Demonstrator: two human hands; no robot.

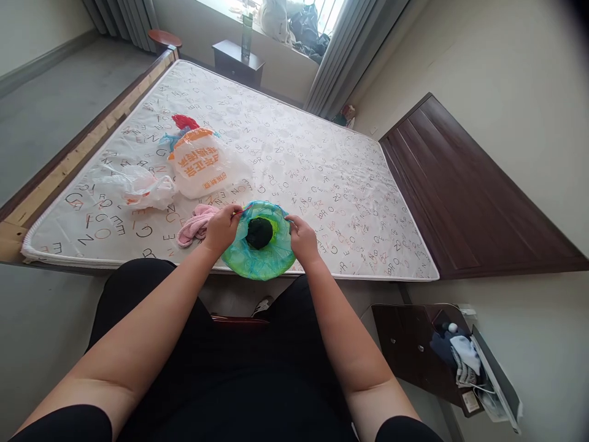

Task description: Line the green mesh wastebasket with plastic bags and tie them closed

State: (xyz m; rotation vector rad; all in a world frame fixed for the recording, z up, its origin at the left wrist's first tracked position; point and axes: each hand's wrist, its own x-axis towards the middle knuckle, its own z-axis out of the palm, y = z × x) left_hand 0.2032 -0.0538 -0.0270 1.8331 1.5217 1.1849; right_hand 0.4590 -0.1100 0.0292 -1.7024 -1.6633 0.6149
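Far left on the mattress: a crumpled clear plastic bag, then a white bag with orange print with red and blue items poking out behind. Nearer, a pink cloth, just beside the left hand. Left hand's fingers pinched together on the left rim of the green-blue plastic bag, held open at the near edge of the mattress, a dark bundle inside. Right hand gripping the right rim, fingers clamped on the plastic. Far right, a dark wooden headboard; near right, an open drawer holding folded cloth.
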